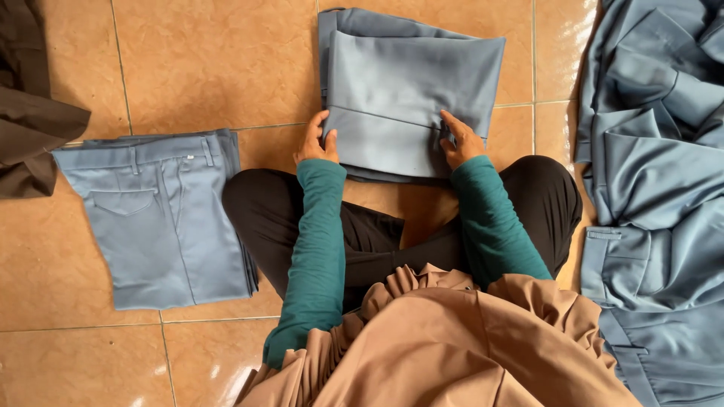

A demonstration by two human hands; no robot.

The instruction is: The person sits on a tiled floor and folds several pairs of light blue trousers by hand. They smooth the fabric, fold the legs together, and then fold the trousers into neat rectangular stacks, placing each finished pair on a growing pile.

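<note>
1. The folded grey-blue trousers (411, 90) lay on the floor (211, 68) just beyond the person's crossed knees, doubled into a thick rectangle with a fold line running across the near part.
2. The left hand (315, 142) gripped the near left edge of that bundle, thumb on top and fingers curled round the side.
3. The right hand (460, 139) rested flat on the near right part, fingers stretched over the cloth and pressing it down.
4. Both arms wore teal sleeves (317, 249) and reached forward over black-clad legs.
5. The floor was glossy orange-tan tile. On the left lay a dark brown garment (30, 113), then a finished stack of folded trousers (162, 218); at the far right sat a loose heap of grey-blue clothing (656, 173).
</note>
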